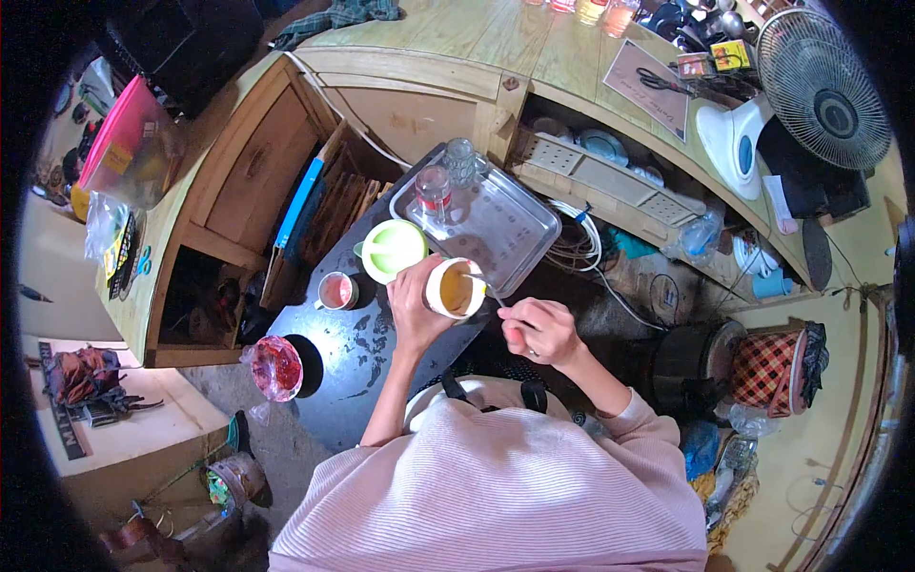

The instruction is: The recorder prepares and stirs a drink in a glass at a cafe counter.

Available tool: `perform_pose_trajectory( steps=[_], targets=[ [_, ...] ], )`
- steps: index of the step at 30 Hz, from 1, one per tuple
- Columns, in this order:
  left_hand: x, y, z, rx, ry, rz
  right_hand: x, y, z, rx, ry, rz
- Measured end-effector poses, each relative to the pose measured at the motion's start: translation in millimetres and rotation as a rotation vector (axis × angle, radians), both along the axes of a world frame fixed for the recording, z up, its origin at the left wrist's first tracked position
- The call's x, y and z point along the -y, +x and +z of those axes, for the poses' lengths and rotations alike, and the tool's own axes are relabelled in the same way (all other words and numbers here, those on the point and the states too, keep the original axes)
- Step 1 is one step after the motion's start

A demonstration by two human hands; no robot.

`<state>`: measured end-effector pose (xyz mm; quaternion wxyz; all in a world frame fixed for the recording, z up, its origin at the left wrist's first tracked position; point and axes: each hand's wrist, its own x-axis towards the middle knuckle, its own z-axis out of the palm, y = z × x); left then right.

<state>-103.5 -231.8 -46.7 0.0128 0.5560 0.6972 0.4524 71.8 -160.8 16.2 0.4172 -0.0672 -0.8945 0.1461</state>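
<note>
My left hand [417, 304] grips a white cup [433, 292] tilted so that its yellow contents [452, 287] show. In my right hand [541, 330] is the handle of a metal spoon [495, 294], and its far end reaches into the cup's mouth. Just beyond my left hand stands a pitcher with a pale green lid [394, 250]. A small mug [337, 292] with something pink in it is to the left. Farther left, a round clear container or bag of red contents [277, 368] rests at the edge of the dark table [322, 400].
A metal tray [525, 247] holds an upturned clear glass [434, 187] and a patterned glass [460, 159]. Wooden cabinets [407, 118] curve around the table's far side. Coiled white cable [587, 239] lies beyond the tray. A fan [822, 100] stands on the counter at right.
</note>
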Motion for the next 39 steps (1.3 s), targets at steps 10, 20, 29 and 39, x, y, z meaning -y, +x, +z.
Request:
perform_pose_trajectory(
  steps=[10, 20, 29, 39],
  targets=[
    [-7, 4, 1, 0.013, 0.023, -0.007, 11, 12, -15, -0.088, -0.378, -0.177],
    [-8, 3, -2, 0.165, 0.113, -0.033, 2, -11, -4, -0.401, -0.806, -0.178],
    [-11, 2, 3, 0.144, 0.136, -0.103, -5, -13, -26, -0.048, -0.028, -0.022],
    [-11, 4, -2, 0.15, 0.137, -0.099, 14, -16, -30, -0.229, -0.634, -0.103]
  ],
)
